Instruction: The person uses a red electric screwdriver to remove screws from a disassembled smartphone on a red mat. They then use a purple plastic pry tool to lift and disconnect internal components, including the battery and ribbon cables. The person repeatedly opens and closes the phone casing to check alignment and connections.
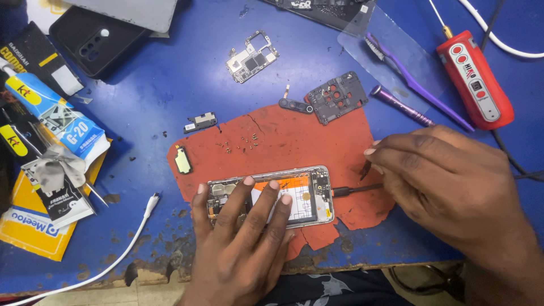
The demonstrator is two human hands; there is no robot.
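On the red mat (294,141), an opened phone (269,196) is pressed flat by the left hand (243,238); a dark tool (354,188), partly hidden, is gripped by the right hand (447,181)

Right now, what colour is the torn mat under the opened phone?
Reddish-orange torn rubber mat, seen from the head camera.

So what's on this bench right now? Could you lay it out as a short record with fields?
Left hand: pressed flat on an opened phone
Right hand: fingers pinch a thin dark tool whose tip meets the phone's right end
Surface: torn red mat on a blue table
On the mat: tiny loose screws
Nearby: circuit board, purple brush, red device
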